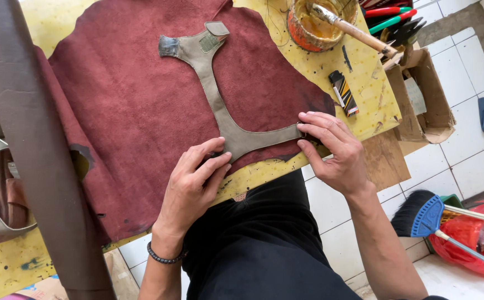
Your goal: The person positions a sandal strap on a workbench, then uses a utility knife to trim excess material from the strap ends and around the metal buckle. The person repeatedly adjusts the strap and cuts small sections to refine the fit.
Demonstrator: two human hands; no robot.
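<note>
A large dark red suede hide (pixel 136 111) lies spread over a yellow, stain-spotted worktable (pixel 364 83), filling the middle and left of the frame. On top of it rests an olive-grey, Y-shaped stitched leather pattern piece (pixel 219 105), its two upper arms near the top centre and its lower arms flaring out toward the near edge of the hide.

The left hand (pixel 194 180), wearing a dark beaded bracelet (pixel 164 258) at the wrist, lies palm down at lower centre, fingers spread a little, with the fingertips pressing on the lower left end of the pattern piece. The right hand (pixel 333 147), at right of centre, is curled over the lower right end of the piece, its fingertips pressing that end down at the hide's edge; whether it pinches anything underneath cannot be told.

Just above the right hand lies a black and orange lighter (pixel 344 93). At top centre stands a round tin of amber glue (pixel 314 22) with a wooden-handled brush (pixel 358 33) resting in it. A torn brown cardboard box (pixel 425 100) sits at the upper right beside the table. On the white tiled floor (pixel 475 166) at lower right are a blue-backed black hand broom (pixel 420 216) and a red plastic bag (pixel 470 239). A dark brown leather strap (pixel 36 150) crosses the left of the frame.
</note>
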